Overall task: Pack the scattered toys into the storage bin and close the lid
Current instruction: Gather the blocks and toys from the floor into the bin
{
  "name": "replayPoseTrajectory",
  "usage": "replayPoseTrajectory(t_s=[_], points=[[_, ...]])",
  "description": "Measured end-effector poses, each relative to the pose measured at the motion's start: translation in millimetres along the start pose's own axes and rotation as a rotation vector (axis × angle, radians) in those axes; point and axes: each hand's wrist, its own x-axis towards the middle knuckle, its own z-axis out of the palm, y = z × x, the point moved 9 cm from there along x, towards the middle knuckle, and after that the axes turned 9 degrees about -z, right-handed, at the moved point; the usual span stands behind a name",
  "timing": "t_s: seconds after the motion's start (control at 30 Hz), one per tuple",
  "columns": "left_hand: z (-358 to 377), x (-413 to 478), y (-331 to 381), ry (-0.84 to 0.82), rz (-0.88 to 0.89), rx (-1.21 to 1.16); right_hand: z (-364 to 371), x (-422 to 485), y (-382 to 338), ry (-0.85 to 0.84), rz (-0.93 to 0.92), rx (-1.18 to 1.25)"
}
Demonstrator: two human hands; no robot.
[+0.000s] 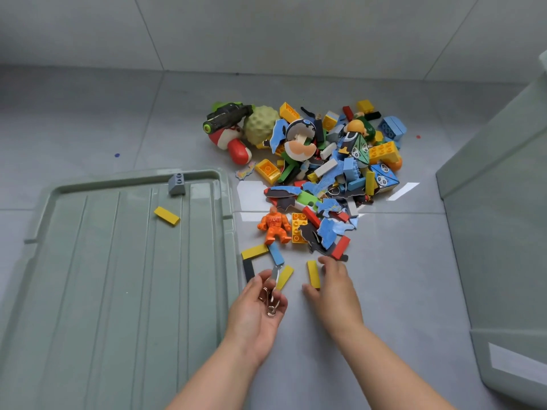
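Toys [319,161]: one dense heap on the tiled floor [399,306], at 12 to 1 o'clock from the hands. Mixed stock:
- studded bricks in yellow and blue, flat domino-like blocks and ragged blue card pieces
- a bumpy ball [260,123] and a green-and-black toy gun [226,116] on the heap's 10 o'clock edge
- an orange figure [273,227] at its 6 o'clock edge

A thin trail of flat blocks runs from the heap toward the hands.

Storage bin [503,208]: pale green, at 3 o'clock, only its near wall in view. Its inside is not visible, so the fill level cannot be told. Lid [103,261]: flat on the floor at 9 o'clock, off the bin. A grey brick [177,184] and a second yellow block [166,216] rest on it.

Left hand [260,306]: palm up, fingers curled loosely round a set of metal rings [270,300]. It is probably cupped this way to serve as a tray, so several small pieces go over in one trip.

Right hand [334,288]: palm down, thumb and fingers drawn narrow round the ends of a yellow block [313,273] lying on the floor, just at 3 o'clock of the left hand.

Judgement: early stage, with the bulk of the heap unpacked. Nearest strays appear to be taken first. Flat blocks sit flush on the tile, so an end-to-end pinch suits them. The two pieces on the lid need clearing before it can close.
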Motion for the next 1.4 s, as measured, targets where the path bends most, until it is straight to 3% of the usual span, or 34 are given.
replayPoseTrajectory(t_s=[0.1, 0.13, 0.2, 0.27, 0.37, 0.5, 0.67, 0.77, 0.83, 0.87, 0.93, 1.0, 1.03, 1.17, 1.3, 1.4], points=[[-5.9, -9.1, 5.4, -0.034, 0.019, 0.074, 1.0, 4.0, 7.8, 0.022, 0.035, 0.043], [-6.6, -11.6, 6.6, -0.061, 0.025, 0.092, -1.8, 1.0, 13.6, 0.055, 0.117, 0.204], [-5.4, -15.3, 5.9, -0.134, 0.022, 0.103, 4.2, -13.9, 13.2, 0.060, 0.317, 0.765], [-0.9, -17.6, 1.1, -0.211, 0.007, 0.112, 20.7, -38.1, -13.9, -0.071, 0.447, 1.286], [12.3, -23.4, -7.8, -0.311, 0.007, 0.242, 24.1, -55.9, -51.1, -0.245, 0.427, 1.526], [23.1, -25.7, -15.4, -0.390, -0.025, 0.380, 8.3, -44.9, -45.0, -0.103, 0.403, 1.289], [15.8, -15.6, -10.1, -0.330, -0.104, 0.131, -36.3, -30.6, -29.2, 0.175, 0.276, 1.070], [11.3, -8.3, -7.9, -0.310, -0.113, -0.018, -25.7, -42.2, -65.7, -0.032, 0.077, 1.018], [11.1, -6.9, -8.5, -0.298, -0.119, -0.087, -6.1, -57.2, -87.5, -0.182, -0.123, 0.811], [10.4, -5.6, -7.9, -0.279, -0.114, -0.112, -1.2, -61.5, -91.0, -0.186, -0.225, 0.624], [4.6, -1.1, -2.6, -0.212, -0.065, -0.133, -12.8, -54.7, -84.5, 0.005, -0.358, 0.377], [-5.1, 2.0, 3.0, -0.134, -0.025, -0.139, -24.1, -33.3, -63.0, 0.148, -0.297, 0.296], [-10.2, 2.3, 4.7, -0.105, -0.016, -0.134, -18.5, -20.0, -52.1, 0.117, -0.239, 0.238], [-19.5, -2.0, 6.1, -0.105, -0.026, -0.135, 32.5, 11.7, -45.2, -0.249, -0.315, -0.193], [-26.9, -3.2, 13.8, -0.124, -0.021, -0.168, 30.8, 17.9, -43.1, -0.186, -0.335, -0.211], [-27.7, -4.5, 16.1, -0.151, -0.025, -0.176, 6.6, 2.3, -42.4, 0.014, -0.175, 0.165]])
